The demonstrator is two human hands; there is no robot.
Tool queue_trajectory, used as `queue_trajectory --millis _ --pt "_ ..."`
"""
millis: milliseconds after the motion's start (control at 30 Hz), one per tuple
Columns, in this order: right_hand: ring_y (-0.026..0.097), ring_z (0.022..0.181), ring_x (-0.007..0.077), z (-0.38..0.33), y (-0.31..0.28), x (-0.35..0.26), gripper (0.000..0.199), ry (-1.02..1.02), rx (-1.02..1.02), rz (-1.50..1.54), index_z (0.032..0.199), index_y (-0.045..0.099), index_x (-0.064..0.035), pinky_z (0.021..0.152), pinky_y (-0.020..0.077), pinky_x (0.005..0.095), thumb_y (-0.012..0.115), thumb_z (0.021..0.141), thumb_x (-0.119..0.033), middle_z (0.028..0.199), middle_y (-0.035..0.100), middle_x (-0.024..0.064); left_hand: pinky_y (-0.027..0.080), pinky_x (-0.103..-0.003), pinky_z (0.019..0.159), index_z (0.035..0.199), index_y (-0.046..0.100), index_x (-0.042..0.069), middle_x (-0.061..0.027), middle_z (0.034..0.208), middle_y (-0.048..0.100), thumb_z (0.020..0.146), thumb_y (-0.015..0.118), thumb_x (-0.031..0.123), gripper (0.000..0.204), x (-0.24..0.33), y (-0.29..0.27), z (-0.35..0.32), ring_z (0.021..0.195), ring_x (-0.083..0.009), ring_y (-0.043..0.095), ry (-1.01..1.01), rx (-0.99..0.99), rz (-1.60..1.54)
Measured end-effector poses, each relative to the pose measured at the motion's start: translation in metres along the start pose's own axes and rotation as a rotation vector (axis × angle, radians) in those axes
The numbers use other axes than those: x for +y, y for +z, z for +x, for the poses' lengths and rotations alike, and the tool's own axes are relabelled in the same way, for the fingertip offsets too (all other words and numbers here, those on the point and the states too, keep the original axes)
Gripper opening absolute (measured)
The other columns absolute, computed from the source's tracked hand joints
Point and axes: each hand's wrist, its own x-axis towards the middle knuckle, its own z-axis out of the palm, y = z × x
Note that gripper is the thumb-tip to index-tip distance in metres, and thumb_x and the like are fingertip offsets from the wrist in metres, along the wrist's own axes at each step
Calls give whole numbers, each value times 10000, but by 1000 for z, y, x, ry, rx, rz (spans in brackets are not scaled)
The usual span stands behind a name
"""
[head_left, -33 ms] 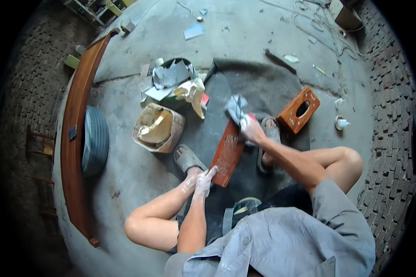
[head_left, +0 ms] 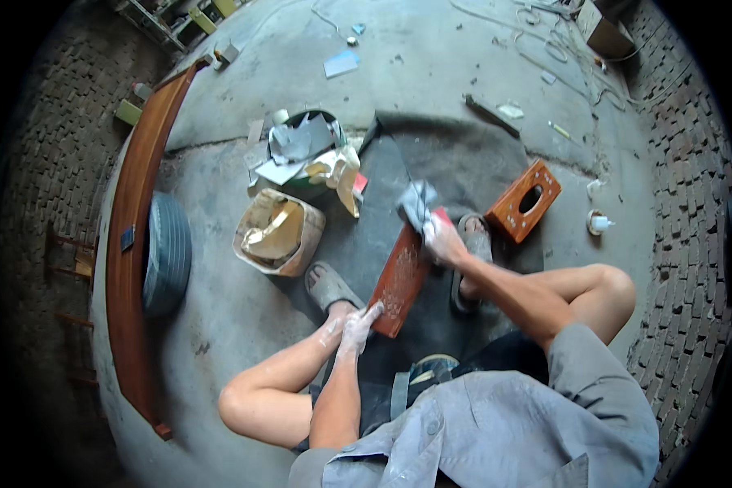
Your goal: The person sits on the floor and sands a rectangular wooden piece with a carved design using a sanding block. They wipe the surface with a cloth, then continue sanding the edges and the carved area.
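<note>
A reddish-brown wooden board [head_left: 400, 281] with a pale, dusty patch on its face slants between my legs. My left hand [head_left: 358, 327], whitened with dust, is closed on its lower left corner, with the thumb over the edge. At the far end my right hand [head_left: 445, 241] is closed on a crumpled grey cloth [head_left: 417, 203] lying against the board. Something red shows by the right fingers, too blurred to name. To the right stands a wooden tissue box [head_left: 525, 202] with an oval slot and pale spots.
A dark mat [head_left: 431, 146] lies under the work. Left of it stand a cut-open plastic container [head_left: 278, 232] and a bucket heaped with scraps [head_left: 305, 140]. A long wooden plank [head_left: 130, 252] stands beside a tyre [head_left: 167, 252]. A small white bottle [head_left: 599, 223] sits far right.
The whole view has shifted slightly, so most things sit a little lower. Both hands keep their hold on the board and the cloth.
</note>
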Motion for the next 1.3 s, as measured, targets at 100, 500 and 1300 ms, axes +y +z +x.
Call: queue_trajectory --millis 100,500,1300 --pt "654 1115 432 -31 0 2 292 277 -71 240 1234 591 43 870 547 492 420 1015 -46 1234 657 272 545 -334 858 1176 764 30 -147 1103 770 914 750 453 498 6 -6 12 973 -184 718 36 -157 302" --pt "641 1191 300 -56 -36 -10 404 256 -139 406 1406 569 -23 991 529 396 421 1064 -179 1288 664 187 486 -577 796 931 696 19 -313 925 673 1060 484 484 528 51 100 68 880 -508 641 626 291 302" --pt "584 1211 453 -67 -28 -104 283 -60 -173 -25 1049 657 92 1066 457 515 560 903 -130 1184 613 294 389 -434 606 596 485 -38 -90 526 457 1113 330 563 807 71 81 19 555 -230 391 366 654 -313"
